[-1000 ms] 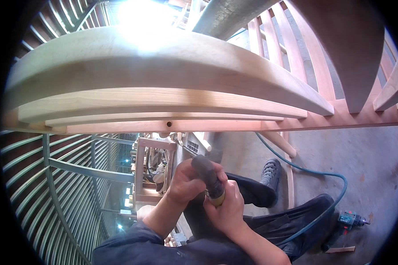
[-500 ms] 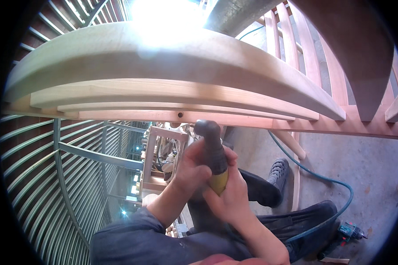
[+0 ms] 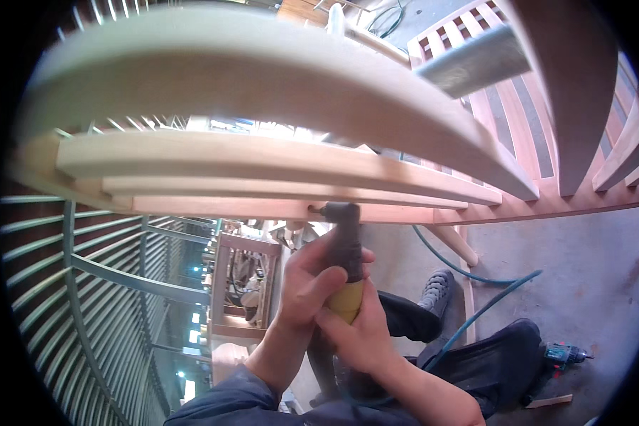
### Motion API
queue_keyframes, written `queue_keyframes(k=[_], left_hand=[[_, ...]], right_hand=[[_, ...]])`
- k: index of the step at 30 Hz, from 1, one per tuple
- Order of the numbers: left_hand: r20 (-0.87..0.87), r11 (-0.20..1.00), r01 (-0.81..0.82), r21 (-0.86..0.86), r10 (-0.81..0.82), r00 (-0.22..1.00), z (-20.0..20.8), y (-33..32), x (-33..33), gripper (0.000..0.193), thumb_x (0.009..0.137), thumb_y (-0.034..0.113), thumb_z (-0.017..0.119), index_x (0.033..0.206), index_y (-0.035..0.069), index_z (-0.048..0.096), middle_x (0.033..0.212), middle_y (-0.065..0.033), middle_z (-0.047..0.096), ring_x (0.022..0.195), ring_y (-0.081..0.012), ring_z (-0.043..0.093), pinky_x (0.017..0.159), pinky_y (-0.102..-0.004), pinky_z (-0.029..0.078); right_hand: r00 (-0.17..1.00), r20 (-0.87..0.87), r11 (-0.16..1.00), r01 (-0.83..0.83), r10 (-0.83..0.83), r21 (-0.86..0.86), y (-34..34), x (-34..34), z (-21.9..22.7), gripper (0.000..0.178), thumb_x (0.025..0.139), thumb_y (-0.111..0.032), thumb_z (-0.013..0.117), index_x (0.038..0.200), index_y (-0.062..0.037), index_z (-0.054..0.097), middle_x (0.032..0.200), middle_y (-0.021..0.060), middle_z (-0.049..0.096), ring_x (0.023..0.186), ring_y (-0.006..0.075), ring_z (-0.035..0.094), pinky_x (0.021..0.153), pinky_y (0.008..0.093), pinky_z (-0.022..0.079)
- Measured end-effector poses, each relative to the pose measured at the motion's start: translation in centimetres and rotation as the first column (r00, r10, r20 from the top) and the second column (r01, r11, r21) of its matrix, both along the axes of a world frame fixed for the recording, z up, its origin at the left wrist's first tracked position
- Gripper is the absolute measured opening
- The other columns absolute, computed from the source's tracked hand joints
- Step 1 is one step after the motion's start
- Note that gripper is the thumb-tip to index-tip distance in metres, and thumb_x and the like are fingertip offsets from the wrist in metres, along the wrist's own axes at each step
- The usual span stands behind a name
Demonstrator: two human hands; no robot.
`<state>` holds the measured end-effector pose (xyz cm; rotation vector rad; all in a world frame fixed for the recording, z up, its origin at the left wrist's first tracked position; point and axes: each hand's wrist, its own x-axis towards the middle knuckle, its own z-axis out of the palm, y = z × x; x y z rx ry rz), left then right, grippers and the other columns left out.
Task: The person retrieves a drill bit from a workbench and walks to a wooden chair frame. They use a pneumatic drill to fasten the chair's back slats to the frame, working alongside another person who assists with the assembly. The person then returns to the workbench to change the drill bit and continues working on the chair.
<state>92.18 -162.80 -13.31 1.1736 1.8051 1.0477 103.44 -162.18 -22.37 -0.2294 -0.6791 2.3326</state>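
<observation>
A dark angle-head air tool point(image 3: 344, 245) with a yellow band is gripped by both my hands. My left hand point(image 3: 307, 284) wraps its upper body, my right hand point(image 3: 358, 334) holds the yellow lower part. The tool's head sits against a hole in the lowest rail point(image 3: 263, 207) of a pale curved wooden frame point(image 3: 248, 78) that arches overhead. My legs in dark trousers point(image 3: 490, 362) stretch out below on the concrete floor.
A green air hose point(image 3: 476, 312) runs across the floor to the right. A small green cordless drill point(image 3: 564, 353) lies at the right beside a wood scrap. Slatted wooden pieces point(image 3: 518, 121) lean at the upper right; green metal bars point(image 3: 106, 284) fill the left. Wooden frames point(image 3: 238, 284) stand behind.
Both hands have raised the tool from my lap up to the lowest rail, so its head now meets the hole. The view has tilted and moved closer to the frame.
</observation>
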Motion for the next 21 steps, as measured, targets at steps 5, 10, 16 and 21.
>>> queue_keyframes(k=[5, 10, 16, 21], left_hand=[[0.095, 0.998, -0.068, 0.016, 0.066, 0.993, 0.6, 0.1, 0.6, 0.076, 0.089, 0.047, 0.082, 0.138, -0.006, 0.058, 0.116, -0.0157, 0.072, 0.099, -0.0171, 0.071, 0.087, -0.0311, 0.059], [0.358, 0.999, 0.04, 0.031, -0.048, 0.932, -0.5, -0.1, -0.8, 0.072, 0.094, 0.04, 0.079, 0.145, -0.003, 0.053, 0.119, -0.0127, 0.071, 0.102, -0.0168, 0.068, 0.09, -0.0303, 0.056], [0.453, 0.989, 0.149, 0.009, -0.137, 0.881, -0.2, 0.4, -1.9, 0.059, 0.101, 0.038, 0.071, 0.142, -0.001, 0.057, 0.113, -0.0118, 0.072, 0.102, -0.0184, 0.069, 0.092, -0.032, 0.056], [0.588, 0.983, 0.138, 0.12, -0.183, 0.788, -1.1, -0.2, -2.6, 0.056, 0.103, 0.034, 0.067, 0.143, -0.003, 0.054, 0.112, -0.0145, 0.07, 0.102, -0.021, 0.069, 0.093, -0.033, 0.056]], right_hand=[[0.998, 0.068, 1.0, 0.008, -0.007, -0.012, -0.2, -0.1, 1.4, 0.078, 0.091, -0.016, 0.072, 0.154, -0.0008, 0.03, 0.113, 0.016, 0.064, 0.096, 0.0247, 0.069, 0.082, 0.0368, 0.056], [0.996, 0.089, 0.992, 0.035, -0.024, -0.123, -0.5, 0.6, 3.3, 0.045, 0.09, -0.01, 0.069, 0.127, -0.003, 0.043, 0.097, 0.0105, 0.062, 0.069, 0.0173, 0.066, 0.057, 0.0285, 0.053], [0.984, 0.103, 0.983, 0.154, -0.144, -0.097, -1.7, -1.0, 3.5, 0.047, 0.092, -0.008, 0.067, 0.13, -0.0026, 0.041, 0.097, 0.0096, 0.062, 0.068, 0.0158, 0.065, 0.055, 0.0284, 0.052], [0.961, 0.214, 0.984, 0.17, -0.177, 0.053, -1.9, -1.8, 3.6, 0.062, 0.091, -0.009, 0.068, 0.141, -0.0034, 0.033, 0.104, 0.0122, 0.063, 0.077, 0.0196, 0.068, 0.064, 0.0307, 0.055]])
